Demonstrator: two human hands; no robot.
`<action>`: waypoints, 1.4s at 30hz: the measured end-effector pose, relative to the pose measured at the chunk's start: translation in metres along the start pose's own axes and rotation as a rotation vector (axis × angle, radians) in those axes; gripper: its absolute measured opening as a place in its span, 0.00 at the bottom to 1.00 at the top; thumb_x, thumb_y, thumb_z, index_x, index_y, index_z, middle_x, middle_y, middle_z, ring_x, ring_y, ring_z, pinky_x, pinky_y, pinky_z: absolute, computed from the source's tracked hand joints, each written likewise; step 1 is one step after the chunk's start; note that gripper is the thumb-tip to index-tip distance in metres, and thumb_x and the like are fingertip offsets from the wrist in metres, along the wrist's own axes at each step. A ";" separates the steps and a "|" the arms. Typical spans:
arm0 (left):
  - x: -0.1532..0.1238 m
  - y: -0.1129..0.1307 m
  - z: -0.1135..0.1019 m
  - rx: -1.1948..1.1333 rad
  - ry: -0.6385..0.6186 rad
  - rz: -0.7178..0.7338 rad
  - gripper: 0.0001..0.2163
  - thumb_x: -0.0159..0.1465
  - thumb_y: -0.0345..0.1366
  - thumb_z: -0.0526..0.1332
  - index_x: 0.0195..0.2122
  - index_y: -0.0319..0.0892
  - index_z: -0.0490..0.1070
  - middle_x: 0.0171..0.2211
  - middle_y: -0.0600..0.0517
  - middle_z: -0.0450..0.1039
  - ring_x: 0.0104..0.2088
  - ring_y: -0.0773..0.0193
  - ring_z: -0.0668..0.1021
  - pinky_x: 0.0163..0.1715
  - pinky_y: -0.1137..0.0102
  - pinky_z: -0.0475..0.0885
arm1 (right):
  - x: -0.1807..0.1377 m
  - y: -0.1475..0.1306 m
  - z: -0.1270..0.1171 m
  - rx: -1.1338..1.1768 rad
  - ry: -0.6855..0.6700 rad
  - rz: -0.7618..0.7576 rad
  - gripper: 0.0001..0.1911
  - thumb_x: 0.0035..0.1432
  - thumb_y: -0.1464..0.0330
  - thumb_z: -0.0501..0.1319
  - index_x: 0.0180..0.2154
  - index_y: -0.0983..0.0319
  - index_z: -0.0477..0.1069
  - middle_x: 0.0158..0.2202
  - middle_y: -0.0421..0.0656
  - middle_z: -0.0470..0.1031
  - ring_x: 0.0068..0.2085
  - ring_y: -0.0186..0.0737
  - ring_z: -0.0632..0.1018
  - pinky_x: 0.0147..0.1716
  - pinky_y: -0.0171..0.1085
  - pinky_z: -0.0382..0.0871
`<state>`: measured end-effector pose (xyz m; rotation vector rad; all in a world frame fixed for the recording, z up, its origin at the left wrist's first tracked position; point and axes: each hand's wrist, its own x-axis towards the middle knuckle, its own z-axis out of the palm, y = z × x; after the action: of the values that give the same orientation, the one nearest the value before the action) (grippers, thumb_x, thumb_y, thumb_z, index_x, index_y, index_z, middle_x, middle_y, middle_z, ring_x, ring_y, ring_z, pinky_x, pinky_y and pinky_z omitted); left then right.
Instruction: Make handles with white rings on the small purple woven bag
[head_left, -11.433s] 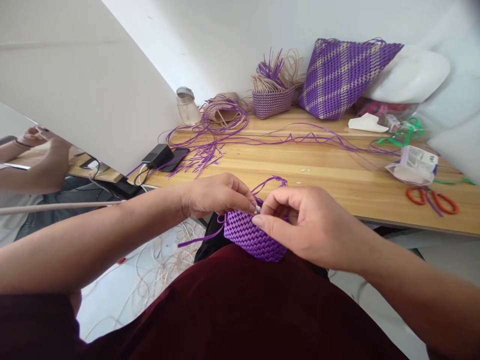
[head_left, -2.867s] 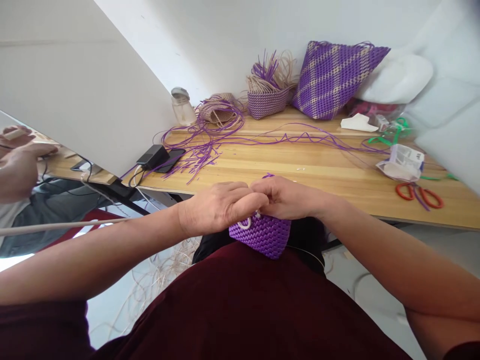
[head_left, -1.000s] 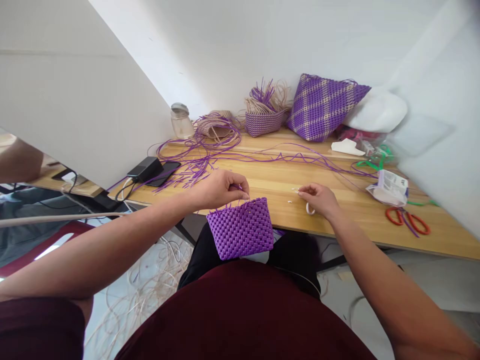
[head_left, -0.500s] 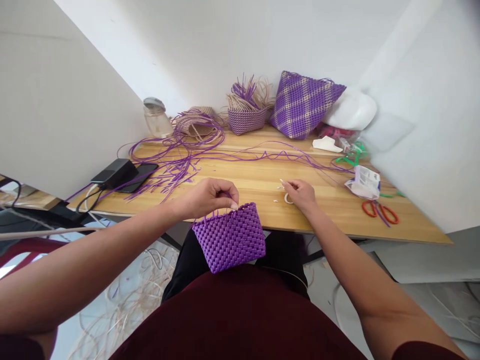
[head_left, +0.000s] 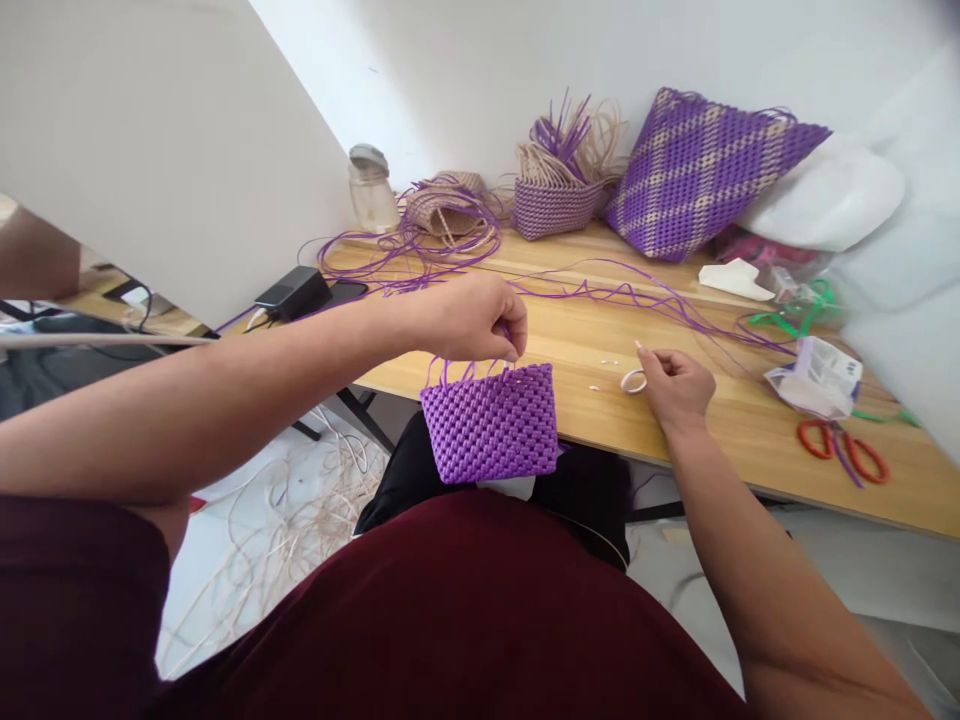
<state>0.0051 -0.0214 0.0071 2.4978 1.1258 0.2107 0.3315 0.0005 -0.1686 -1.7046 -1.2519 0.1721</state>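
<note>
Purple basket (head_left: 491, 425) hangs over the lap (head_left: 589, 490), just below the left hand (head_left: 472, 315) and well to the left of the right hand (head_left: 679, 385). Along the table (head_left: 555, 330), from the left, I see a black adapter (head_left: 294, 292), a jar (head_left: 373, 195), tangled purple strips (head_left: 487, 235), a basket with loose ends (head_left: 555, 208), a checked bag (head_left: 712, 175) and red-handled scissors (head_left: 836, 432). The left forearm (head_left: 300, 365) hides some strips. The left hand pinches the basket's top between thumb and fingers; rim or strand, I can't tell. The right hand's fingers curl in, holding a white ring (head_left: 623, 383) near white scraps (head_left: 594, 388).
</note>
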 end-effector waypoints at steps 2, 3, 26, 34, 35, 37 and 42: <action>0.002 0.001 -0.005 0.135 0.051 0.022 0.06 0.57 0.30 0.64 0.33 0.42 0.80 0.27 0.53 0.76 0.30 0.64 0.76 0.35 0.70 0.65 | 0.000 -0.001 -0.001 0.037 0.002 0.014 0.21 0.51 0.50 0.65 0.32 0.63 0.79 0.26 0.43 0.77 0.28 0.40 0.75 0.30 0.37 0.67; 0.003 0.001 -0.007 0.216 0.080 0.028 0.06 0.58 0.30 0.64 0.34 0.42 0.80 0.28 0.52 0.76 0.32 0.62 0.76 0.37 0.69 0.66 | 0.000 -0.002 -0.001 0.050 -0.007 0.015 0.21 0.51 0.50 0.65 0.33 0.62 0.79 0.27 0.44 0.77 0.29 0.42 0.76 0.30 0.38 0.68; 0.026 0.006 -0.028 0.548 0.167 0.033 0.08 0.62 0.36 0.59 0.36 0.41 0.78 0.35 0.47 0.79 0.37 0.58 0.79 0.32 0.68 0.64 | -0.043 -0.172 0.006 1.099 -0.876 0.118 0.23 0.54 0.54 0.70 0.49 0.53 0.72 0.51 0.42 0.74 0.44 0.43 0.81 0.33 0.36 0.77; 0.018 0.006 -0.046 0.485 0.108 -0.015 0.14 0.63 0.37 0.55 0.34 0.38 0.80 0.30 0.43 0.79 0.29 0.59 0.76 0.28 0.68 0.62 | -0.042 -0.175 0.025 1.030 -0.962 0.086 0.26 0.55 0.51 0.67 0.49 0.58 0.69 0.42 0.43 0.76 0.36 0.38 0.82 0.28 0.31 0.75; 0.017 0.005 -0.049 0.505 0.094 -0.035 0.15 0.63 0.38 0.55 0.34 0.37 0.80 0.29 0.43 0.79 0.28 0.59 0.76 0.28 0.67 0.61 | -0.042 -0.174 0.024 1.015 -0.957 0.062 0.27 0.55 0.50 0.67 0.51 0.58 0.69 0.43 0.44 0.76 0.37 0.39 0.82 0.28 0.32 0.75; 0.014 0.004 -0.055 0.519 0.055 -0.062 0.16 0.63 0.40 0.55 0.35 0.36 0.80 0.29 0.42 0.78 0.28 0.58 0.75 0.28 0.67 0.61 | -0.041 -0.170 0.025 0.983 -0.937 0.005 0.30 0.55 0.51 0.67 0.53 0.59 0.67 0.44 0.45 0.76 0.37 0.41 0.82 0.30 0.34 0.76; 0.014 -0.003 -0.072 0.436 -0.062 -0.034 0.15 0.63 0.42 0.56 0.32 0.39 0.79 0.27 0.47 0.76 0.25 0.63 0.71 0.27 0.69 0.59 | -0.037 -0.162 0.028 0.937 -0.949 -0.069 0.29 0.57 0.50 0.65 0.53 0.60 0.67 0.44 0.46 0.76 0.39 0.42 0.83 0.32 0.35 0.76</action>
<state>-0.0087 0.0115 0.0711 2.8302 1.3005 -0.1377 0.1923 -0.0130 -0.0751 -0.7156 -1.5008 1.4064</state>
